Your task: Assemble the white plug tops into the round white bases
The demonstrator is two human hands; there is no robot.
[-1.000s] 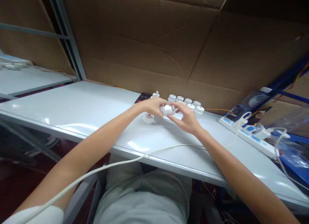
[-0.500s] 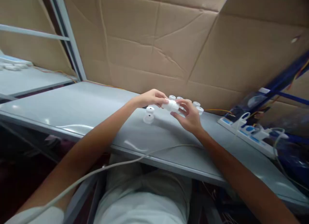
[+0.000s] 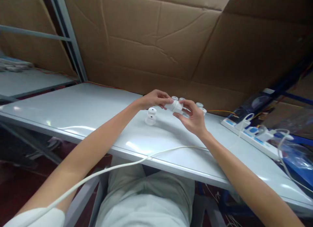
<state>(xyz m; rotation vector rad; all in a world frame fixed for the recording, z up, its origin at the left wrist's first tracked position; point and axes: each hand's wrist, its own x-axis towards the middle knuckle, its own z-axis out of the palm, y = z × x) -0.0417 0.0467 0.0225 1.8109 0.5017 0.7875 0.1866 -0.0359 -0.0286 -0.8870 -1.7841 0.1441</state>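
Observation:
Above the table, both hands grip one white cylindrical plastic piece point(image 3: 175, 106), which lies roughly sideways between them. My left hand point(image 3: 157, 99) pinches its left end with thumb and fingers. Around the wider right end curl the fingers and thumb of my right hand point(image 3: 192, 115). Two similar white round pieces point(image 3: 151, 117), each with a small dark hole on top, stand just left of and below the hands. Several more white pieces point(image 3: 181, 99) stand behind them, partly hidden by the right hand.
A white power strip point(image 3: 254, 137) with plugs lies at the right of the grey-white table point(image 3: 110, 119). A pale cable point(image 3: 137, 162) runs across the front edge. Cardboard point(image 3: 151, 41) walls the back, and a metal post point(image 3: 69, 38) rises at left.
The hands keep nearly the same place. The white piece has turned slightly, showing more of its wider end. The table looks brighter and the cardboard darker.

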